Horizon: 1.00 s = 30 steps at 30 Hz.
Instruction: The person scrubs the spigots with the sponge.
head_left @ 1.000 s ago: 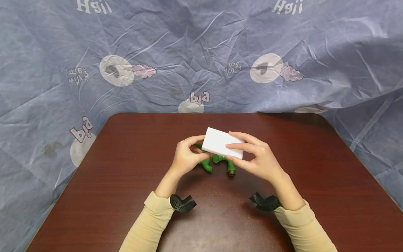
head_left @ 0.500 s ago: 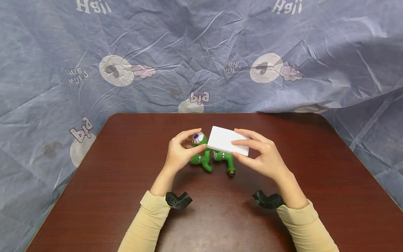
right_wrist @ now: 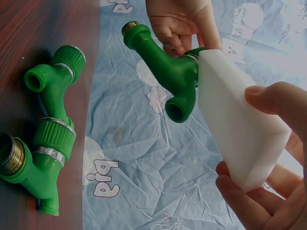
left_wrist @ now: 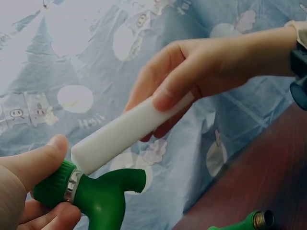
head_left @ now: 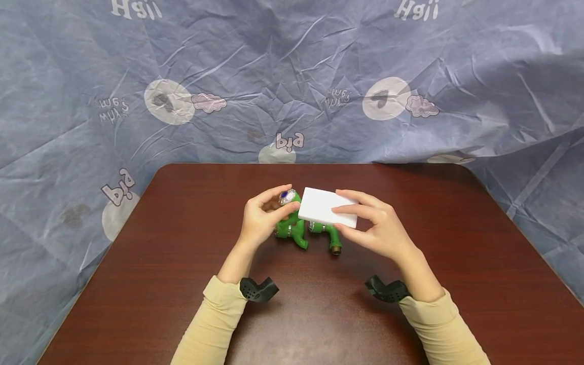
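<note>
My left hand (head_left: pixel 260 219) grips a green plastic tap (right_wrist: pixel 165 69) by its ribbed knob, fingers and thumb curled round it. The knob's silver face with a blue centre (head_left: pixel 285 195) points up and away in the head view. A white block like a melamine sponge (head_left: pixel 319 205) is pinched in my right hand (head_left: pixel 383 223), thumb on one face and fingers on the other. One end of the sponge sits against the tap near its silver ring (left_wrist: pixel 73 186). Both things are held above the table; the sponge hides part of the tap.
Two more green taps lie on the dark red table (head_left: pixel 182 284) beneath my hands: a left one (head_left: pixel 298 235) and a right one (head_left: pixel 334 237) with a brass threaded end. A wrinkled blue printed cloth (head_left: pixel 274 66) hangs behind the table.
My left hand has shifted left with the tap, bringing its silver and blue knob face into view. The sponge moved right and up, then slightly back left and down.
</note>
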Each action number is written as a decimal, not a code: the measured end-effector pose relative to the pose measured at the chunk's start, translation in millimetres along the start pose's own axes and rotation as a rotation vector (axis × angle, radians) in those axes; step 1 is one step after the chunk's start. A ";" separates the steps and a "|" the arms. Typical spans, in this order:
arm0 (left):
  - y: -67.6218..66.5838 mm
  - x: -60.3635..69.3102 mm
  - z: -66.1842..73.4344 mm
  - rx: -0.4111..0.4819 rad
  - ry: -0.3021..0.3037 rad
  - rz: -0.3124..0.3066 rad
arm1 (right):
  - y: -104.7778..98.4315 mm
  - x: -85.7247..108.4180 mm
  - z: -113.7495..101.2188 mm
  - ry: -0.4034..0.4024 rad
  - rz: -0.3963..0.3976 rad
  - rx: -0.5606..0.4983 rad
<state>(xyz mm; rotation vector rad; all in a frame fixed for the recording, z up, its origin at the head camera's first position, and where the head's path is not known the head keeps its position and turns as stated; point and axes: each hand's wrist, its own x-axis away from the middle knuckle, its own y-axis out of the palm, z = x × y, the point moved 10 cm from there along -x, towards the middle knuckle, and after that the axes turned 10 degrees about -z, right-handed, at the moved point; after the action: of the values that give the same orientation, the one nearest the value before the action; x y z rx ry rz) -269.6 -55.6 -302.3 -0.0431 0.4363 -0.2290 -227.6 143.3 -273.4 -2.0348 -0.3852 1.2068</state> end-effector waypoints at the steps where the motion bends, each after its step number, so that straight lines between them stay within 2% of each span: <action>1: 0.5 -1.0 -4.3 0.034 -0.001 -0.010 | 0.3 -0.2 -0.1 -0.001 0.000 0.002; 2: 1.2 -1.9 -8.6 0.069 -0.003 -0.023 | 0.3 -0.3 -0.1 0.001 0.002 0.003; 7: 3.3 -5.5 -28.6 0.137 -0.003 -0.100 | -2.0 -0.2 0.2 0.012 0.022 0.018; 11: 8.3 -5.3 -32.0 0.137 -0.003 -0.178 | -4.8 0.2 0.9 0.018 0.044 0.022; 14: 10.9 -5.2 -31.6 0.120 0.003 -0.207 | -5.9 0.3 1.6 0.021 0.052 0.019; 17: 10.9 -5.1 -30.5 0.103 0.001 -0.199 | -5.7 0.3 2.7 0.026 0.048 0.022; 20: 9.0 -5.0 -30.5 0.095 -0.017 -0.166 | -5.5 0.4 3.6 0.029 0.047 0.026; 24: 5.2 -2.0 -16.9 0.063 -0.040 -0.098 | -5.7 0.9 4.2 0.028 0.051 0.025; 27: 2.5 0.5 -3.7 0.028 -0.023 -0.055 | -5.7 1.0 4.4 0.027 0.051 0.023; 30: 0.2 1.1 -0.2 0.011 0.009 -0.025 | -5.5 1.1 5.1 0.032 0.048 0.026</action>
<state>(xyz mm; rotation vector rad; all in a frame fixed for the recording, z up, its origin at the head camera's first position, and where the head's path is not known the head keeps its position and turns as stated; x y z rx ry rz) -268.7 -55.7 -303.0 -0.0372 0.4433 -0.2559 -230.8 150.0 -271.6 -2.0487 -0.3049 1.2012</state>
